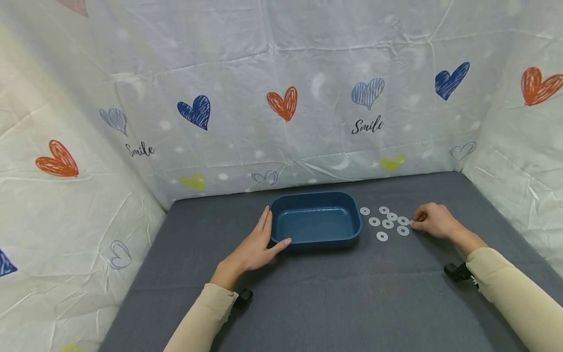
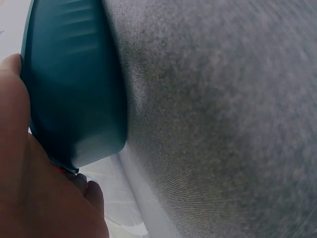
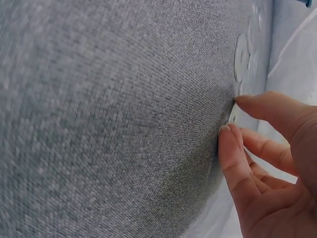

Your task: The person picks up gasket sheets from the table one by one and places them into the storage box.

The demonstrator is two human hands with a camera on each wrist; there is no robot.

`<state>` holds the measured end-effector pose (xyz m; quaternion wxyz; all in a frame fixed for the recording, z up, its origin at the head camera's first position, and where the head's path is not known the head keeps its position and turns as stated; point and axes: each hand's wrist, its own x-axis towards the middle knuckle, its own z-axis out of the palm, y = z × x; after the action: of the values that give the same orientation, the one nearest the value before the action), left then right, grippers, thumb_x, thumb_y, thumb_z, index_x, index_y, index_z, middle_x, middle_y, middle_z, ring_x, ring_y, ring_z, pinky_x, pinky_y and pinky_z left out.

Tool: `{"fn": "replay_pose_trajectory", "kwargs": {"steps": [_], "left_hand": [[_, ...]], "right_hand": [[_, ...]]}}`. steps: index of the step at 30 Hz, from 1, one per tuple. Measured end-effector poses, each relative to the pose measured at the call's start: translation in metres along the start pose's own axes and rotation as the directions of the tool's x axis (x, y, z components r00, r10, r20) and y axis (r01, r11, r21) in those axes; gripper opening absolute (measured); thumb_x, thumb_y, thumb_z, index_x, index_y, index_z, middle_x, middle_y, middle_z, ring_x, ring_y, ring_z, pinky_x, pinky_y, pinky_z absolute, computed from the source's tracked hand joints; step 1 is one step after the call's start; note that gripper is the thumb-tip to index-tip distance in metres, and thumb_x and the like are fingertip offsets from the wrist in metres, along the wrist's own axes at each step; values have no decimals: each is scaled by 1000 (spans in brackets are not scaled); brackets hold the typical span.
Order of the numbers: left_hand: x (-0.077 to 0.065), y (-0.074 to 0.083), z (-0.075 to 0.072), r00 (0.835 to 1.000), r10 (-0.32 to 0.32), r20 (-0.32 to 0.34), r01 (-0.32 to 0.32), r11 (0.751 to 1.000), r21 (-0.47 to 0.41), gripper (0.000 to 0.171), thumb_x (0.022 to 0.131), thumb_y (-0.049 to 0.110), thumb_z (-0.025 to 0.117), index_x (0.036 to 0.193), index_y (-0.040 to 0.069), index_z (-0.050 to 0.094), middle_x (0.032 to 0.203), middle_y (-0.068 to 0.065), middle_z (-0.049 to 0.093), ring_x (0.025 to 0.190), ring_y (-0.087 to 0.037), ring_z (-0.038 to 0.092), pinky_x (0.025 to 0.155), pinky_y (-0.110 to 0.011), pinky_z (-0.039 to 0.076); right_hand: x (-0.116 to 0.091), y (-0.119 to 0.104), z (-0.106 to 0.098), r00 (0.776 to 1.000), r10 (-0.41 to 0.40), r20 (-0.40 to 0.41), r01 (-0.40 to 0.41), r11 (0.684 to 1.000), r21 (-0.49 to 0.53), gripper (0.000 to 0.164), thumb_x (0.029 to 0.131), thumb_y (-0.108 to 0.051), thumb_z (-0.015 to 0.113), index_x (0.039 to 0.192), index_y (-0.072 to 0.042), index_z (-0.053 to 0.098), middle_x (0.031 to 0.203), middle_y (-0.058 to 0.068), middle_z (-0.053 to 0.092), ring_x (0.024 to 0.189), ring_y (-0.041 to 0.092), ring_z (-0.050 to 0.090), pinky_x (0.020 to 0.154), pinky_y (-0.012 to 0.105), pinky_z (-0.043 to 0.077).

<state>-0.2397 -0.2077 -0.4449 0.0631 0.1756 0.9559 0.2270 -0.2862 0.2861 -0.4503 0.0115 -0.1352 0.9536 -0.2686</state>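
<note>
A dark blue rectangular plastic tray [image 1: 316,242] stands on the grey cloth in the head view, with nothing in its visible interior. My left hand [image 1: 252,247] rests against its near left corner, fingers straight along the left side and thumb on the front rim. The left wrist view shows the tray's outer wall [image 2: 74,89] beside that hand [image 2: 44,183]. To the right, my right hand [image 1: 436,221] pinches a flat washer [image 3: 234,114] at the cloth between thumb and fingertips. Several pale washers [image 1: 382,236] lie flat between tray and right hand, some touching or overlapping.
Grey cloth [image 1: 325,308] covers the table. White fabric with printed hearts [image 1: 246,63] hangs behind it and along both sides. Each wrist carries a small black device [image 1: 457,272] at the sleeve's end.
</note>
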Motion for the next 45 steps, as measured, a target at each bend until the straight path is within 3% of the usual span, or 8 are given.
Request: {"fn": "replay_pose_trajectory", "kwargs": {"steps": [9, 16, 27, 35, 45], "left_hand": [[-1, 2, 0, 1000, 14, 15, -14, 1000, -4, 109, 97, 75, 42, 163, 4, -9, 170, -6, -20, 157, -31, 8, 122, -52, 24], [-1, 2, -1, 1000, 0, 14, 0, 1000, 7, 109, 97, 76, 41, 163, 4, -10, 170, -6, -20, 157, -31, 7, 122, -53, 23], [-4, 1, 1, 1000, -15, 16, 14, 1000, 10, 109, 97, 78, 38, 163, 5, -9, 169, -5, -21, 158, -27, 1, 123, -51, 21], [-2, 2, -2, 1000, -7, 6, 7, 1000, 5, 110, 96, 77, 41, 163, 4, -7, 170, -7, -18, 158, -29, 5, 122, -52, 23], [-2, 2, -1, 1000, -15, 4, 15, 1000, 23, 110, 96, 77, 40, 163, 4, -6, 170, -6, -19, 157, -30, 8, 121, -52, 25]], "right_hand": [[2, 1, 3, 1000, 16, 2, -16, 999, -33, 18, 84, -11, 78, 81, 2, 65, 70, 5, 64, 58, 14, 59, 58, 33, 47], [2, 1, 0, 999, -19, -32, 17, 997, -70, 20, 78, -12, 81, 80, 2, 66, 72, 3, 64, 66, 17, 55, 62, 34, 46], [-13, -1, -6, 997, -77, -31, 78, 995, 57, 19, 87, -13, 81, 93, 3, 72, 82, 2, 71, 69, 13, 63, 62, 31, 51], [-19, -19, -6, 993, -78, -90, 94, 979, 179, 21, 89, -12, 79, 101, 3, 73, 93, 9, 75, 80, 16, 70, 65, 27, 55], [-16, -43, 3, 989, -109, -98, 131, 957, 258, 25, 93, -12, 74, 112, 4, 72, 100, 10, 75, 89, 21, 72, 70, 30, 57]]}}
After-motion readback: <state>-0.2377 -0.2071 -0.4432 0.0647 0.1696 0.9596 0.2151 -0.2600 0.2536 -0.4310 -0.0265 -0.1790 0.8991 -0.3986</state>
